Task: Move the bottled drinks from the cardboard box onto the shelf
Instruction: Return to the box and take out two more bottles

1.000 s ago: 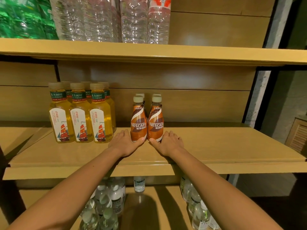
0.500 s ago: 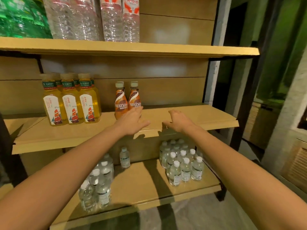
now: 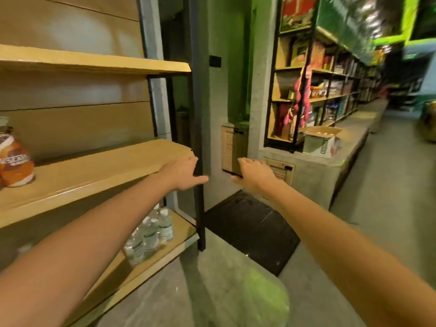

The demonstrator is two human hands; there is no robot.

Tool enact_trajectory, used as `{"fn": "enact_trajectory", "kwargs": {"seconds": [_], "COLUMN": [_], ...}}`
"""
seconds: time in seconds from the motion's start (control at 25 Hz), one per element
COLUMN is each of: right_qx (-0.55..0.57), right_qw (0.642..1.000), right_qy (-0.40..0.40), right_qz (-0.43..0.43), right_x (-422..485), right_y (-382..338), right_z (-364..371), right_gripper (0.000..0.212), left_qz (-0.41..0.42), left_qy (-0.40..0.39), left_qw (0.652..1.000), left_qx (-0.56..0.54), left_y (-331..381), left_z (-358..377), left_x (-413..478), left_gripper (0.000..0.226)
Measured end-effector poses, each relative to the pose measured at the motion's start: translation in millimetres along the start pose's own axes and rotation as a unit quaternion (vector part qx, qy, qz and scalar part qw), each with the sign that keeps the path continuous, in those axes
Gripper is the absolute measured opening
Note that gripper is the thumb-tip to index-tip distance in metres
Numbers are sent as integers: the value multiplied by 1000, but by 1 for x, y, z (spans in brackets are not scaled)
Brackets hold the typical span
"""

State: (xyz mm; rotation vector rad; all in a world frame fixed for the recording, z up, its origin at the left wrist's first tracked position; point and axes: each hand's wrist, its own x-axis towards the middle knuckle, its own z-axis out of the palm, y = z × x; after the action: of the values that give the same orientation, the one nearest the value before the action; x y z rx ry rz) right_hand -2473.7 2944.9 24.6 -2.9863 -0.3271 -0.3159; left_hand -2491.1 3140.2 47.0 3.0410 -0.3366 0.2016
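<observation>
While both arms reach forward, neither hand carries anything: left hand (image 3: pixel 182 172) hangs loose, fingers relaxed, just past the right end of the middle shelf (image 3: pixel 99 172); right hand (image 3: pixel 253 174) is further right of that shelf, also slack and empty.

Below the shelf: small water bottles (image 3: pixel 151 232) on the bottom board. A blurry green bag (image 3: pixel 257 300) sits on the floor, right of and below it.

On the shelf itself, only one brown coffee bottle (image 3: pixel 15 156) shows, at the far left edge of view, upright. Rest of the board to its right is bare, so plenty of room to fill.

Well right of the shelf and further back, an open cardboard box (image 3: pixel 322 141) rests on a concrete ledge (image 3: pixel 330 166). Pale round tops are visible inside; too blurry to count, probably more bottles.

Judgement: task is partway. At least one bottle placed, box likely still holds stock. Looks like the gap between trips, heading for the box.
</observation>
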Motion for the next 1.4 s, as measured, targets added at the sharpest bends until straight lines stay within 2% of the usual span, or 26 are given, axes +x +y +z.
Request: {"fn": "enact_trajectory", "kwargs": {"seconds": [0.16,0.32,0.36,0.52,0.64,0.88,1.0,1.2,1.4], "right_qx": [-21,-46,-53,-61,-74,-89,-104,-127,-141], "right_qw": [994,984,982,972,968,957,952,944,935], "right_qy": [9,14,12,17,-1,-11,-18,-25,-20], "right_qz": [104,170,181,227,241,275,287,305,326], "right_x": [-33,-62,-65,-76,-88,-71,-42,42,136], "right_y": [132,263,296,417,480,599,658,768,873], "right_z": [-25,-51,-56,-76,-93,-86,-72,-52,-54], "right_gripper": [58,59,59,61,60,57,60,62,61], "left_qz": [82,165,176,191,198,234,271,296,308], "left_qy": [7,7,6,6,9,14,15,9,-12], "left_qw": [996,984,981,977,976,970,961,955,951], "left_qx": [-19,-64,-82,-93,-90,-61,-45,-37,-11], "left_y": [127,257,288,408,482,592,636,694,757], "left_z": [18,26,30,46,57,83,105,135,146], "left_x": [56,112,127,179,210,292,348,481,620], "left_gripper": [73,58,55,66,65,75,72,80,76]}}
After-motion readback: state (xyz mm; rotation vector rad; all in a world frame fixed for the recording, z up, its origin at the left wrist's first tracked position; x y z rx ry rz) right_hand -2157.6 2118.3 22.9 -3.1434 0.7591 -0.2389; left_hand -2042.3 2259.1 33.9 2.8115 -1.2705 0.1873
